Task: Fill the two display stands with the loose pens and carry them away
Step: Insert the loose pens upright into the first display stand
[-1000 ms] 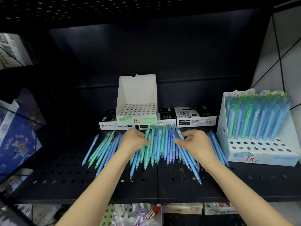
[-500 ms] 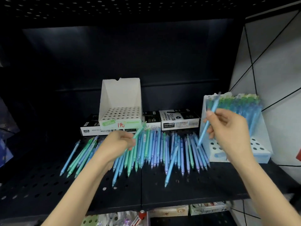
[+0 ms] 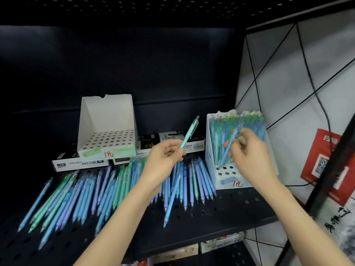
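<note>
The left hand [image 3: 163, 162] is pinching a teal pen [image 3: 189, 132], tilted upward; the right hand [image 3: 251, 158] is pinching a blue pen [image 3: 222, 160], its tip over the holes of the fuller stand [image 3: 209, 146]. Loose pens [image 3: 92, 191] are lying beneath both forearms, the empty stand [image 3: 107, 116] sitting left of the left hand.

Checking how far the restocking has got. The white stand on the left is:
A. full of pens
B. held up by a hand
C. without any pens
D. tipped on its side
C: all holes in the left stand show bare; the right stand has rows of pens, the right hand holds a blue pen tip-down at it, and the left hand holds a teal pen.
</note>
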`<state>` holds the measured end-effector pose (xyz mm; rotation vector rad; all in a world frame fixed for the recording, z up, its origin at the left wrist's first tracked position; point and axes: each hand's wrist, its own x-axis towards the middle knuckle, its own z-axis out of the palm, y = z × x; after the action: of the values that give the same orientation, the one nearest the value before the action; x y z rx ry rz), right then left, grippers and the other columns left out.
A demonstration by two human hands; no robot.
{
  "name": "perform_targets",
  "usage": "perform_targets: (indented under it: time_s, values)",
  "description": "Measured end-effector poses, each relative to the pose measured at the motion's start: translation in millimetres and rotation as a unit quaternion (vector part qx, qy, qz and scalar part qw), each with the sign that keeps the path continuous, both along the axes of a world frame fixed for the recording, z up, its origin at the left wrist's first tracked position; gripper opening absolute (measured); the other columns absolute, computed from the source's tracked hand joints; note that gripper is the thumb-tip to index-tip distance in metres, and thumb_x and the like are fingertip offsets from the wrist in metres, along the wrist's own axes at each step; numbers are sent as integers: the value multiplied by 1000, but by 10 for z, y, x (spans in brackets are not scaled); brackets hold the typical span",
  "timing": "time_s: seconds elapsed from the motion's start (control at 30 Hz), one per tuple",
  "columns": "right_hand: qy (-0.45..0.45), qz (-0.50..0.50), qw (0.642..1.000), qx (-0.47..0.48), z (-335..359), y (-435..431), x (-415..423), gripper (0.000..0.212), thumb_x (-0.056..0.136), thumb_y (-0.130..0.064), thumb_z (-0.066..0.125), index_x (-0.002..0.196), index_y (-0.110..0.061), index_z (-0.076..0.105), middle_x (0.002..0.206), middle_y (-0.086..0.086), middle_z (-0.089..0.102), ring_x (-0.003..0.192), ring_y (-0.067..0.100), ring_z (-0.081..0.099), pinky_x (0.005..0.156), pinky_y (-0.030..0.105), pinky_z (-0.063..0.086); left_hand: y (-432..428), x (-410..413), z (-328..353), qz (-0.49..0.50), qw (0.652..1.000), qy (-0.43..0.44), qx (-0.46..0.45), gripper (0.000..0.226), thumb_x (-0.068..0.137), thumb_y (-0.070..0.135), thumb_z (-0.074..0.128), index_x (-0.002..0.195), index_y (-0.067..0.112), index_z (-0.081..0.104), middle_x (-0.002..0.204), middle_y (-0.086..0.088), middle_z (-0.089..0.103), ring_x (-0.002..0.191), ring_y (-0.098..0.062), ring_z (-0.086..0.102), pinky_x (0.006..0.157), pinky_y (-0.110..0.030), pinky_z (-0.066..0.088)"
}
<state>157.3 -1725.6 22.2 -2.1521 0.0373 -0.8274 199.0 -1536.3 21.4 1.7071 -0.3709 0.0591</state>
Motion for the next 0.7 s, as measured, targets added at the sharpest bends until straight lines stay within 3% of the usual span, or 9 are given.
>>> perform_targets:
  time_s: [0.1, 0.17, 0.23, 0.3, 0.4, 0.47, 0.57, 0.7]
  values:
    - [30, 4, 998, -51, -28, 61, 27, 13, 93, -13, 44, 97, -4, 53, 76, 19, 64, 72, 36, 62, 62, 48, 52, -92, 29, -34, -14, 1000, 5, -22, 22, 91, 6, 54, 99, 26, 61, 83, 5, 66, 72, -5, 61, 71, -19, 48]
    - [34, -13, 996, -80, -27, 102, 40, 20, 92, -11, 48, 98, 4, 59, 79, 19, 66, 77, 34, 63, 69, 45, 53, -132, 34, -54, -20, 999, 5, -40, 22, 91, 5, 54, 99, 24, 62, 83, 5, 66, 72, -6, 60, 68, -21, 48]
    - [30, -34, 996, -82, -31, 122, 62, 19, 88, -10, 52, 88, 6, 61, 78, 20, 66, 73, 33, 61, 72, 43, 53, -149, 39, -81, -25, 998, 5, -59, 23, 91, 4, 54, 97, 25, 62, 81, 5, 66, 70, -5, 59, 65, -21, 48]
    - [30, -51, 995, -75, -53, 132, 86, 19, 85, -9, 53, 72, 5, 58, 69, 22, 62, 58, 25, 50, 64, 37, 50, -148, 44, -105, -30, 997, 3, -73, 21, 91, 5, 54, 99, 23, 62, 80, 6, 66, 67, -3, 57, 64, -21, 47]
    - [40, -62, 995, -70, -69, 133, 104, 20, 83, -7, 54, 66, 3, 54, 61, 19, 57, 53, 20, 41, 56, 29, 42, -147, 44, -117, -42, 995, -4, -86, 21, 90, 4, 55, 100, 20, 63, 81, 5, 67, 68, -3, 58, 63, -19, 48]
    - [46, -65, 994, -75, -54, 112, 97, 15, 84, -10, 56, 76, 1, 63, 69, 12, 64, 60, 26, 54, 64, 32, 50, -155, 28, -120, -57, 995, -7, -85, 21, 90, 4, 55, 101, 20, 64, 83, 4, 67, 71, -3, 59, 63, -19, 48]
    - [13, -91, 993, -71, 1, 86, 9, 23, 86, -29, 62, 104, -15, 66, 87, -5, 68, 70, 11, 58, 70, 28, 49, -169, 0, -128, -83, 993, -13, -82, 22, 89, 4, 57, 102, 19, 64, 83, 4, 67, 73, -4, 60, 65, -19, 48]
    - [-50, 17, 994, 93, 141, 145, -153, 22, 82, -36, 65, 101, -24, 66, 81, -11, 65, 74, 4, 59, 67, 19, 49, -204, -30, -136, -121, 989, -29, -77, 23, 87, 3, 59, 101, 19, 65, 82, 5, 69, 76, -8, 62, 68, -22, 50]
